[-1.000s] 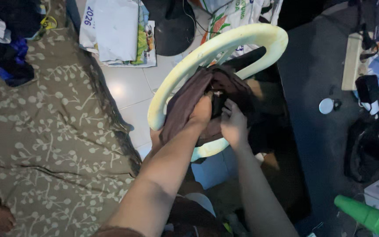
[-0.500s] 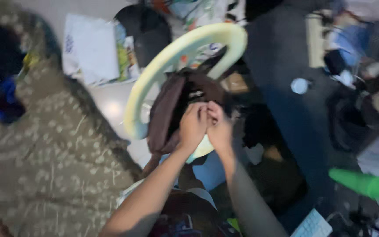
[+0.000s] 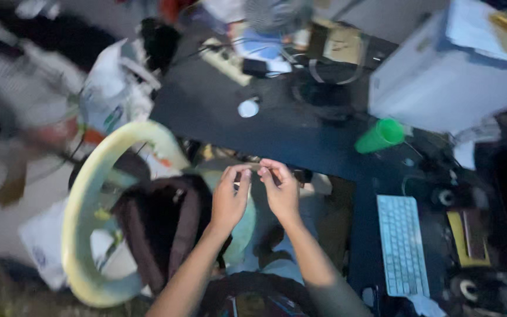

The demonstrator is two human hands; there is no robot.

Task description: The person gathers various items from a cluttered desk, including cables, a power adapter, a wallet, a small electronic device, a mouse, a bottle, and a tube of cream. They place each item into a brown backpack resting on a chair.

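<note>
Both hands, left hand & right hand, pinch sth tiny, unclear, above dark bag.

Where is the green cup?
In the head view, the green cup lies on its side on the dark desk, upper right, just below the white box.

Landmark: the pale plastic chair.
Left hand: raised just right of the chair's back, fingers curled, thumb and fingertips pinched together at the top.
Right hand: close beside the left, farther from the chair, fingertips pinched and meeting the left hand's.
Forearms: both bare, rising from the lower edge and converging right of the chair.
Grip: blurred; what the fingertips pinch cannot be told.
</note>
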